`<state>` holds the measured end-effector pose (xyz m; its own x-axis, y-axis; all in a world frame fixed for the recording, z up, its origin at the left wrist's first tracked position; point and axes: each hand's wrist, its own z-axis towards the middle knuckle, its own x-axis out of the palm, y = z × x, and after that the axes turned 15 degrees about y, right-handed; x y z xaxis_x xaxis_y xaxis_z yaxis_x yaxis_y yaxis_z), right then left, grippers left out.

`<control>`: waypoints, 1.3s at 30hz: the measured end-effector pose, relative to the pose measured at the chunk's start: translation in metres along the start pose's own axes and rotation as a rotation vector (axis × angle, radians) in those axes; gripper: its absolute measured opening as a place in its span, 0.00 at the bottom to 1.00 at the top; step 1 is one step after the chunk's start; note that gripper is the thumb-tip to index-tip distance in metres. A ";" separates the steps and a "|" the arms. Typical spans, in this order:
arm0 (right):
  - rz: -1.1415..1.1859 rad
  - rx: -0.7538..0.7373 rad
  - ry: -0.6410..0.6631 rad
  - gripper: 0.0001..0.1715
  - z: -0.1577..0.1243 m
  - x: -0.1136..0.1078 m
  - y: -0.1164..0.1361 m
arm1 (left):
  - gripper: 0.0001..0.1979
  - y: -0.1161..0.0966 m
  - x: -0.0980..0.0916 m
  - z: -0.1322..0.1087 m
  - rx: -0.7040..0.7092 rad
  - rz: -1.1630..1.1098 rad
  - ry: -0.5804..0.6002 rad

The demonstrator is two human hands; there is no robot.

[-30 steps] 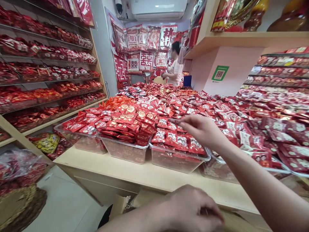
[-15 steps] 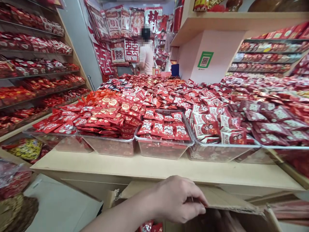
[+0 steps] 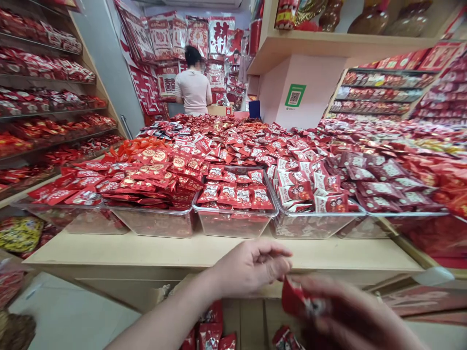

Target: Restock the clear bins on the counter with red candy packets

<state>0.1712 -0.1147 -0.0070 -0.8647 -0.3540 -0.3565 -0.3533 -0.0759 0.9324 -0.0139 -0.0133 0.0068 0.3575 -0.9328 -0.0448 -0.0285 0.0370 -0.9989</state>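
Note:
My right hand (image 3: 350, 306), blurred by motion, is closed around a red snack packet (image 3: 295, 296) above an open cardboard box. Whether it holds more than one packet cannot be made out. Near the packet's top corner is my left hand (image 3: 251, 267), its fingers loosely curved and the thumb a little apart from them. Nothing shows between those fingers; contact with the packet is unclear. Inside the cardboard box (image 3: 248, 318) lie several red packets (image 3: 209, 335) on the left and another red packet (image 3: 286, 339) under my right hand.
Beyond the box stands a pale wooden counter (image 3: 153, 248) with clear plastic bins (image 3: 233, 226) heaped with red packets. Packed shelves (image 3: 47, 80) rise on the left. A wooden ledge (image 3: 346, 43) juts out at upper right. A person (image 3: 193, 85) stands at the back.
My left hand has let go of the box flap and shifted slightly left and up. My right hand has risen out of the box with a red packet. The person behind has moved left.

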 end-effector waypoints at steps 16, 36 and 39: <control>0.586 -0.181 -0.255 0.12 0.083 -0.007 -0.009 | 0.11 -0.001 -0.021 0.024 0.085 -0.057 -0.427; 0.112 -0.286 -0.351 0.06 0.069 -0.003 -0.018 | 0.13 0.001 -0.005 0.010 0.068 -0.019 -0.439; 0.085 -0.311 -0.319 0.05 0.070 0.000 -0.019 | 0.16 -0.001 -0.003 0.008 -0.006 0.015 -0.424</control>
<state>0.1529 -0.0479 -0.0284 -0.9700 -0.0696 -0.2331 -0.1946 -0.3526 0.9153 -0.0071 -0.0079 0.0079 0.7095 -0.7020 -0.0624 -0.0418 0.0466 -0.9980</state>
